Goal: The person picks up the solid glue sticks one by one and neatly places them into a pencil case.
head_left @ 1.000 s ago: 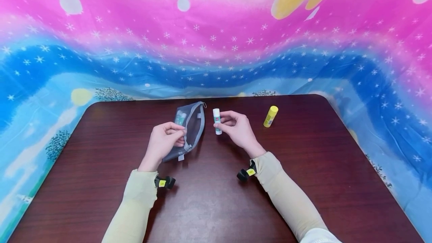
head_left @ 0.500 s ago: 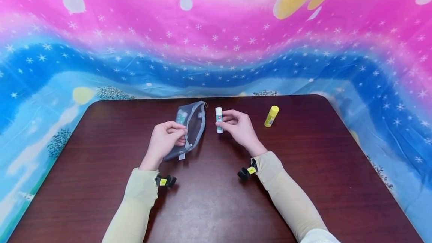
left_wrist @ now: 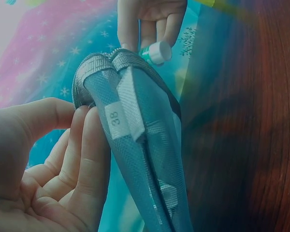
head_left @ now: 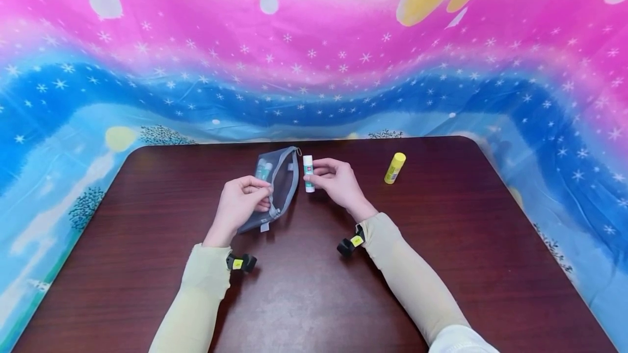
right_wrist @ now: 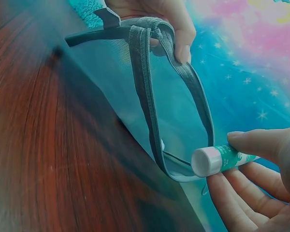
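My left hand [head_left: 240,203] pinches the near-left rim of a grey mesh zip pouch [head_left: 286,181], whose mouth gapes to the right. Through the mesh, white-and-green glue sticks [head_left: 264,169] show inside; how many cannot be told. In my right hand [head_left: 338,181], thumb and fingers pinch a white-and-green glue stick [head_left: 308,173], held upright just right of the pouch's mouth. The right wrist view has this glue stick's white end [right_wrist: 207,162] close to the zip edge [right_wrist: 209,125]. In the left wrist view, a tag marked 38 [left_wrist: 117,120] sits on the pouch's end.
A yellow glue stick [head_left: 394,168] stands on the dark brown table [head_left: 314,287], right of my right hand. Behind the table hangs a pink and blue patterned cloth [head_left: 314,70]. Each wrist wears a black camera [head_left: 242,262].
My right hand, with the glue stick, first shifted very slightly, then moved left toward the pouch's mouth. The left hand and the pouch have stayed in place.
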`<action>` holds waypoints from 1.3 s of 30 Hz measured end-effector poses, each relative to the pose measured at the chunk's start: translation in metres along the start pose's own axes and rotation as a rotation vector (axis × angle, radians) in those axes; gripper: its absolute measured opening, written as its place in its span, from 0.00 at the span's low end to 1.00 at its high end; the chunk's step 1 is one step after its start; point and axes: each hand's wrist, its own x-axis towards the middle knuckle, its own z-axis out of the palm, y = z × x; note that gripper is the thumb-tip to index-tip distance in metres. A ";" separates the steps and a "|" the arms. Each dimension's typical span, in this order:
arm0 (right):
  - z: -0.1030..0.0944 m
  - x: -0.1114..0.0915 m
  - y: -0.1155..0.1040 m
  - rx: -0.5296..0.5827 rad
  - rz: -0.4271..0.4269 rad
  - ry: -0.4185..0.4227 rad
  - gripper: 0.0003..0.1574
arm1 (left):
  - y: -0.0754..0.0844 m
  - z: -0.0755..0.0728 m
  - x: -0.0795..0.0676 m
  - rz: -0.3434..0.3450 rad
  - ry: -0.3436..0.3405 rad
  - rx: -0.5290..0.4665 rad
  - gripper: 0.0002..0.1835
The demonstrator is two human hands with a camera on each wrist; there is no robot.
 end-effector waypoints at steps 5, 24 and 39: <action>0.008 0.008 0.001 0.055 0.024 0.008 0.24 | -0.001 -0.001 0.000 0.001 0.002 -0.003 0.11; 0.026 0.024 0.002 0.145 0.190 0.024 0.22 | -0.003 -0.001 0.000 -0.006 0.021 -0.014 0.09; 0.036 0.033 0.007 0.112 0.289 0.067 0.22 | -0.003 0.000 0.000 -0.015 0.009 -0.014 0.12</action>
